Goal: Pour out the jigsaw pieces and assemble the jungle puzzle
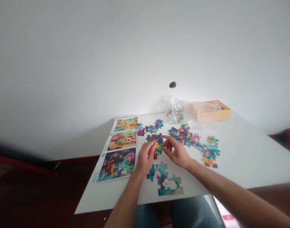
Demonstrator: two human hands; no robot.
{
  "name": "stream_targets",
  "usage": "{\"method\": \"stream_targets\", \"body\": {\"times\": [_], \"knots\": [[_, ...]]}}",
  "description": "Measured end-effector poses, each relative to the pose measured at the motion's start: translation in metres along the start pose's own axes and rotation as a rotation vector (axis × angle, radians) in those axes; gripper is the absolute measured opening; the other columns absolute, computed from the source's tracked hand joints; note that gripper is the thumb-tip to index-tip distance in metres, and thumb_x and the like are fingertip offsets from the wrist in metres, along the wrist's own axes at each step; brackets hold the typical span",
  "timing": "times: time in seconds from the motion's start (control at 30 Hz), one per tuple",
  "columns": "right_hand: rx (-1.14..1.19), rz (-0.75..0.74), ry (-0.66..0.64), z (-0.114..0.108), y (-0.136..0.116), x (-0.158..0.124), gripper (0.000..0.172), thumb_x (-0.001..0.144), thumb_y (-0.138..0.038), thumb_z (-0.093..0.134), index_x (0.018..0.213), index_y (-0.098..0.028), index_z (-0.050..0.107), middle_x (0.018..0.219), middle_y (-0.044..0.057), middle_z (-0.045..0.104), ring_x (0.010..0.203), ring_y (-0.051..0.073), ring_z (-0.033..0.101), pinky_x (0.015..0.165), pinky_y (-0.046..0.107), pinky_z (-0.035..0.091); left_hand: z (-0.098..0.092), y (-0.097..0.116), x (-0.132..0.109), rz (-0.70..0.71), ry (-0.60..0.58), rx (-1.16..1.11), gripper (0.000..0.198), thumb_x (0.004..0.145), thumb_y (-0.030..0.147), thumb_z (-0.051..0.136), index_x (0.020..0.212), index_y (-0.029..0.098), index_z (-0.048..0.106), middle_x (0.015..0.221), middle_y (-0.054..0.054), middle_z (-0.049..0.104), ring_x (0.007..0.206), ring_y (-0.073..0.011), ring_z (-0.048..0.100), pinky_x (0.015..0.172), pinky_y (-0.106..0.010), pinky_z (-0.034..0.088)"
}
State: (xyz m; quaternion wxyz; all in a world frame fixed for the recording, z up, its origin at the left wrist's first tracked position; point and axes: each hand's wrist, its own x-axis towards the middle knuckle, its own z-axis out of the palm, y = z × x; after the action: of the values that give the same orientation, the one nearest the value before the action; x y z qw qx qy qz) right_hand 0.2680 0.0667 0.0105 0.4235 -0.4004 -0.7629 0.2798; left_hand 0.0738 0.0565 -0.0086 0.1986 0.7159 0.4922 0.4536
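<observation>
A joined section of jigsaw puzzle [159, 138] with dark blue, brown and orange parts lies between my hands. My left hand [145, 157] is closed, its thumb and fingers pinching a puzzle piece at the section's lower left. At the right edge of the section is my right hand [177, 153], index finger and thumb apart, fingertips at the edge; whether they press on it is hard to tell. Nearer me lies a joined rabbit section [169, 183]. Loose pieces [182, 134] are spread to the right, more pieces [154, 127] behind.
A reference sheet [122, 150] with three pictures lies on the white table [242, 158] at left. Toward the wall are a clear bag of pieces [175, 114], another plastic bag [194, 114] and a yellow box [223, 112]. Another puzzle cluster [210, 153] is at right.
</observation>
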Motion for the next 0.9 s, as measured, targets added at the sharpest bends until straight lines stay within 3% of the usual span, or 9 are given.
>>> {"method": "stream_targets", "body": {"times": [0.13, 0.2, 0.33, 0.63, 0.9], "knots": [[0.102, 0.186, 0.0, 0.006, 0.016, -0.001, 0.019, 0.093, -0.035, 0.058, 0.099, -0.02, 0.069, 0.073, 0.001, 0.066, 0.062, 0.014, 0.054, 0.059, 0.027, 0.044, 0.004, -0.004, -0.006, -0.026, -0.009, -0.058, 0.041, 0.099, 0.034, 0.052, 0.137, 0.02, 0.054, 0.098, -0.007, 0.063, 0.085, -0.0168, 0.065, 0.077, -0.03, 0.056], [0.116, 0.238, 0.013, 0.007, 0.017, -0.003, 0.019, 0.091, -0.037, 0.06, 0.092, -0.02, 0.069, 0.072, 0.001, 0.067, 0.061, 0.013, 0.053, 0.058, 0.026, 0.042, 0.005, -0.004, -0.009, -0.028, 0.001, -0.065, 0.042, 0.098, 0.033, 0.055, 0.137, 0.02, 0.053, 0.102, -0.008, 0.063, 0.092, -0.018, 0.065, 0.084, -0.033, 0.056], [0.061, 0.238, -0.014, 0.004, 0.015, -0.005, 0.018, 0.089, -0.036, 0.061, 0.087, -0.021, 0.07, 0.071, 0.0, 0.067, 0.059, 0.013, 0.051, 0.055, 0.025, 0.04, 0.006, -0.006, -0.011, -0.027, 0.027, -0.02, 0.029, 0.096, 0.031, 0.057, 0.123, 0.019, 0.061, 0.105, -0.009, 0.065, 0.098, -0.0196, 0.066, 0.089, -0.035, 0.055], [-0.017, 0.22, -0.048, 0.003, 0.008, -0.005, 0.019, 0.089, -0.036, 0.059, 0.084, -0.021, 0.069, 0.073, 0.001, 0.068, 0.059, 0.013, 0.051, 0.055, 0.026, 0.039, 0.006, -0.006, -0.012, -0.121, 0.042, -0.143, 0.031, 0.098, 0.033, 0.054, 0.125, 0.02, 0.058, 0.115, -0.01, 0.069, 0.098, -0.0191, 0.069, 0.077, -0.03, 0.058], [-0.057, 0.197, -0.058, 0.002, 0.01, -0.006, 0.017, 0.089, -0.035, 0.06, 0.084, -0.02, 0.068, 0.073, 0.0, 0.067, 0.06, 0.012, 0.051, 0.057, 0.026, 0.039, 0.004, -0.007, -0.011, -0.043, 0.063, -0.015, 0.026, 0.098, 0.029, 0.052, 0.121, 0.02, 0.063, 0.111, -0.008, 0.069, 0.097, -0.018, 0.065, 0.086, -0.031, 0.052]]}}
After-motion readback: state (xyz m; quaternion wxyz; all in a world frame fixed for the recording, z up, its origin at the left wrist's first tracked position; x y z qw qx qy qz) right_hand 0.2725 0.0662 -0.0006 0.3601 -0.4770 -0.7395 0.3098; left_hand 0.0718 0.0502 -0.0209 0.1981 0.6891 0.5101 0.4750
